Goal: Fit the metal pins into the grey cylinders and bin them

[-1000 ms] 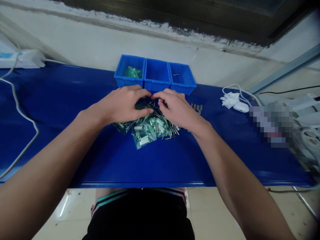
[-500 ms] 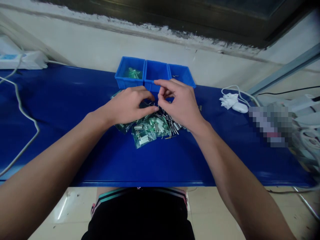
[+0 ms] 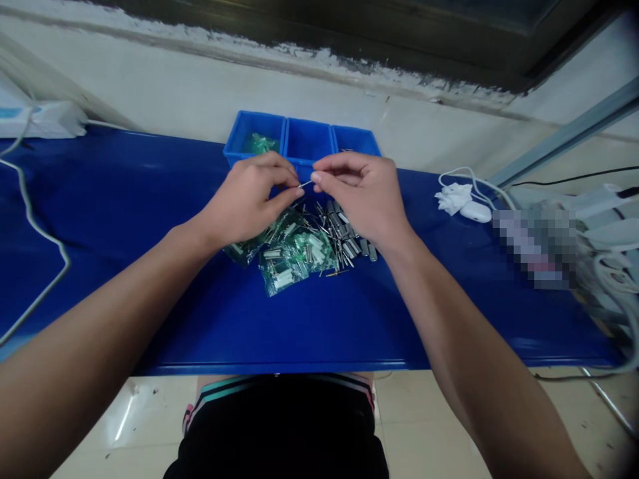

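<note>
My left hand (image 3: 262,193) and my right hand (image 3: 362,189) meet above a pile of small parts. A thin metal pin (image 3: 306,183) runs between them, its two ends pinched by the thumb and fingers of each hand. Beneath lie clear greenish plastic bags (image 3: 284,273) with white and metal pieces inside. To their right are loose metal pins and grey cylinders (image 3: 352,247), partly hidden by my right hand. One brass-coloured pin (image 3: 337,273) rests at the pile's near edge.
Three blue bins stand behind the pile: the left bin (image 3: 234,152) holds a greenish bag. The blue table (image 3: 239,339) carries a white cable (image 3: 37,219) at left. A crumpled tissue (image 3: 453,198) and a white mouse-like object (image 3: 476,212) lie right, near bagged clutter.
Both hands have lifted away from the pile towards the bins. The thin pin now shows between my fingertips, and my left hand has closed from a looser pose.
</note>
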Demonstrator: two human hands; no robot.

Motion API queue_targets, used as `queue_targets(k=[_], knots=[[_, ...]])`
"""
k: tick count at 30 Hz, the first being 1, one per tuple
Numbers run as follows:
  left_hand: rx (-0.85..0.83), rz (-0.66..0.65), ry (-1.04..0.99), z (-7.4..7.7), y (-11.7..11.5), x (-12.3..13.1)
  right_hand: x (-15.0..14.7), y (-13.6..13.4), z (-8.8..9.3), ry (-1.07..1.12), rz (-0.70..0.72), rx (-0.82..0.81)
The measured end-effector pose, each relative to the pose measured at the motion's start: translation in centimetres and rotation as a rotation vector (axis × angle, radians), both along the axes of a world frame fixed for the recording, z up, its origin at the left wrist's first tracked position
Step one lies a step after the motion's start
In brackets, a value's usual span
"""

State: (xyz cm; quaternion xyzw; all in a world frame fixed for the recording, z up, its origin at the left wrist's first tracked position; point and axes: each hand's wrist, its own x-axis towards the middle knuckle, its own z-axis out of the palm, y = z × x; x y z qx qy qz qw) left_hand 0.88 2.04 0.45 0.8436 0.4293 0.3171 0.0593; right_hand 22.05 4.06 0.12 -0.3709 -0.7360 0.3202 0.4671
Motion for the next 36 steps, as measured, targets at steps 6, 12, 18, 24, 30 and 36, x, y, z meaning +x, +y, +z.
queue_targets(k=[6, 12, 18, 24, 30, 36], knots=[[-0.051, 0.020, -0.072, 0.7, -0.5, 0.2, 0.7, -0.2, 0.8, -0.091, -0.003, -0.051], [-0.123, 0.056, -0.001, 1.1, -0.6, -0.3, 2.0, 0.7, 1.8, 0.076, -0.223, -0.236], [-0.231, 0.028, 0.319, 0.2, 0.1, -2.1, 4.5, 3.2, 0.6, 0.239, -0.374, -0.453], [-0.304, -0.007, 0.363, -0.2, 0.5, -2.3, 4.6, 3.7, -0.3, 0.230, -0.443, -0.477], [-0.262, -0.008, 0.365, -0.2, 0.3, -1.9, 4.9, 4.2, -0.6, 0.235, -0.452, -0.474], [-0.282, -0.021, 0.359, -0.5, 0.2, -1.5, 4.0, 3.2, 0.2, 0.124, -0.373, -0.366]])
